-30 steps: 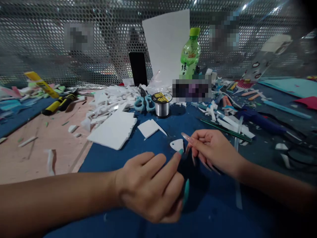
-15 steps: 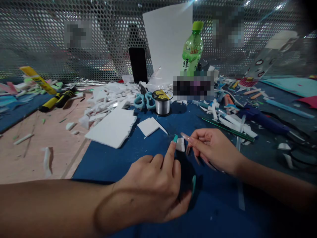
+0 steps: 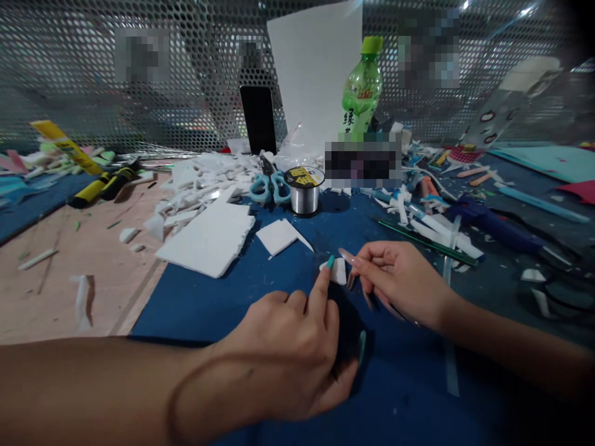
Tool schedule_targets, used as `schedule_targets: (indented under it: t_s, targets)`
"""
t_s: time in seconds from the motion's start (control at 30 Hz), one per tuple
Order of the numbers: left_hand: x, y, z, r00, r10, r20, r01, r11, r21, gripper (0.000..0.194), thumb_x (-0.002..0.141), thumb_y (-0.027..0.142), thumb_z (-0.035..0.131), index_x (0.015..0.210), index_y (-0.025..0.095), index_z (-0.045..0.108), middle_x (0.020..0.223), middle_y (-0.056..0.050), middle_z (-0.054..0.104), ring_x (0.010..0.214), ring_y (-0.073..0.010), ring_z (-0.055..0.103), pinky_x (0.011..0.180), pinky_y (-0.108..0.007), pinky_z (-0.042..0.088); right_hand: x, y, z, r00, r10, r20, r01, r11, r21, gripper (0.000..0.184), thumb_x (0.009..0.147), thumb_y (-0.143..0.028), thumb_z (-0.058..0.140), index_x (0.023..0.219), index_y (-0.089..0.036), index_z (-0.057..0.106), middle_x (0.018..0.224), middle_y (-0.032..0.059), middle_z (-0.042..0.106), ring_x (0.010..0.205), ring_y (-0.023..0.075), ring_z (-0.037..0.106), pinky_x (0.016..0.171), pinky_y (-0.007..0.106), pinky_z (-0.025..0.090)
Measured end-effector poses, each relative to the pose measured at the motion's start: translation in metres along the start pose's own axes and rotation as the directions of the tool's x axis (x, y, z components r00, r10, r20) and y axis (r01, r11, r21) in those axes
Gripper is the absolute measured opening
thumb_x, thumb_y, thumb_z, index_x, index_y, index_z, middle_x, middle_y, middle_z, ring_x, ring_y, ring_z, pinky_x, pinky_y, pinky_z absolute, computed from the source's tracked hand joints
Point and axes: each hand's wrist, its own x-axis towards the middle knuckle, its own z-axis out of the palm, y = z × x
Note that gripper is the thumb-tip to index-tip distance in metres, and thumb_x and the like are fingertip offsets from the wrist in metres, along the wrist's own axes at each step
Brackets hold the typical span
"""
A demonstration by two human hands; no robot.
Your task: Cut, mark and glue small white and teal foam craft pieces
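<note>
A small white foam piece point(image 3: 339, 272) lies on the blue mat point(image 3: 199, 303). My left hand point(image 3: 283, 353) presses one outstretched, green-nailed fingertip onto it; the thumb stands apart and the other fingers are bent. Just right of the piece, my right hand point(image 3: 395, 275) has thumb and forefinger pinched together, with long pale nails pointing at it. Whatever the pinch holds, if anything, I cannot make out. Beyond the hands lie a white foam square point(image 3: 277, 237) with a thin white sliver at its side, and a larger foam sheet point(image 3: 207, 241) with a ragged edge.
Blue-handled scissors point(image 3: 269, 188) and a wire spool point(image 3: 304, 193) stand behind the foam. White scraps point(image 3: 199, 176) pile at the left. A green pencil point(image 3: 425, 241) and a glue gun point(image 3: 502, 226) lie right. Farther back are a phone point(image 3: 258, 119) and green bottle point(image 3: 362, 93).
My left fingertip sits slightly differently on the small foam piece, and more of the piece shows to its left. My right hand has hardly moved. The view has shifted slightly.
</note>
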Motion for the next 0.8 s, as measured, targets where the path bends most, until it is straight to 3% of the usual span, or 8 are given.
schedule_targets:
  t_s: [0.37,0.8]
  targets:
    - [0.0048,-0.0015,-0.0029,0.996,0.031,0.080,-0.029,0.999,-0.025,0.043,0.075,0.044,0.042,0.077,0.007,0.064,0.111,-0.027,0.060,0.044,-0.0200,0.058,0.035,-0.032,0.046,0.0004,0.0032,-0.0013,1.000,-0.017,0.000,0.017,0.999,-0.046,0.019,0.082,-0.028,0.053,0.065,-0.018,0.053,0.045,-0.0040,0.052,0.028,0.0044,0.040,0.028,0.017,0.032]
    - [0.0033,-0.0011,-0.0010,0.991,0.034,0.131,-0.031,0.999,-0.022,0.049,0.078,0.046,0.039,0.088,0.005,0.064,0.113,-0.028,0.058,0.044,-0.0198,0.058,0.036,-0.032,0.045,0.0001,0.0018,-0.0010,1.000,0.010,0.017,-0.010,1.000,-0.011,0.020,0.083,-0.030,0.053,0.065,-0.018,0.051,0.043,-0.0055,0.050,0.023,0.0038,0.037,0.024,0.016,0.028]
